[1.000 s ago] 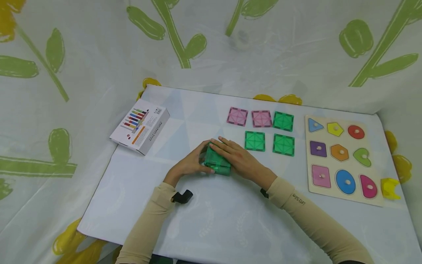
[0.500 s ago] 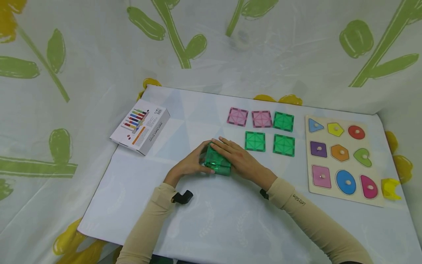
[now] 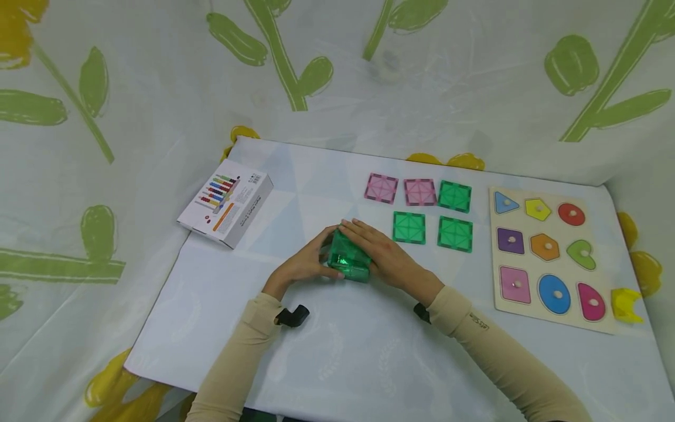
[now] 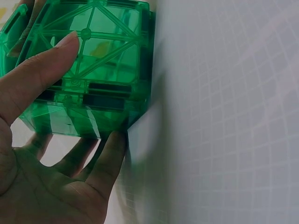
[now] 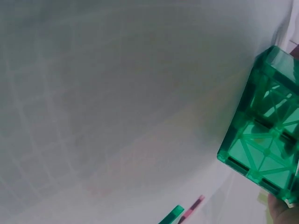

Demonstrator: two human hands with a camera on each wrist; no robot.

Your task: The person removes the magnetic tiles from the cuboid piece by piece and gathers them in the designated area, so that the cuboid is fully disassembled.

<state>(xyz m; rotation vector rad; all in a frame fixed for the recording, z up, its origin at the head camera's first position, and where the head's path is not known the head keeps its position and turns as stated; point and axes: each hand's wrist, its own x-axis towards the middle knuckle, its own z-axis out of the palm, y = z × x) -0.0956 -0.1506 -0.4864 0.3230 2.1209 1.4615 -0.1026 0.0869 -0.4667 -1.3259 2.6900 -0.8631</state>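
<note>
Green see-through magnetic tiles, joined into a box-like block [image 3: 349, 258], stand on the table between my two hands. My left hand [image 3: 303, 261] grips the block from the left. In the left wrist view its thumb presses one tile face of the block [image 4: 110, 51], with the fingers on an adjoining face. My right hand [image 3: 387, 258] lies over the block's top and right side, fingers fairly straight. Its thumb is hidden in the head view. Two tile panels of the block [image 5: 266, 151] show in the right wrist view, with a fingertip at the lower edge.
Beyond my right hand lie two pink tiles [image 3: 381, 188] and several green tiles [image 3: 455, 234], flat. A wooden shape puzzle board [image 3: 538, 313] is at the right, beside a yellow piece [image 3: 626, 305]. At the back left sits a white box [image 3: 227, 203] picturing coloured beads.
Both hands stay on the green block. The right fingers and the block's near top part have shifted only slightly; the loose tiles keep their places.
</note>
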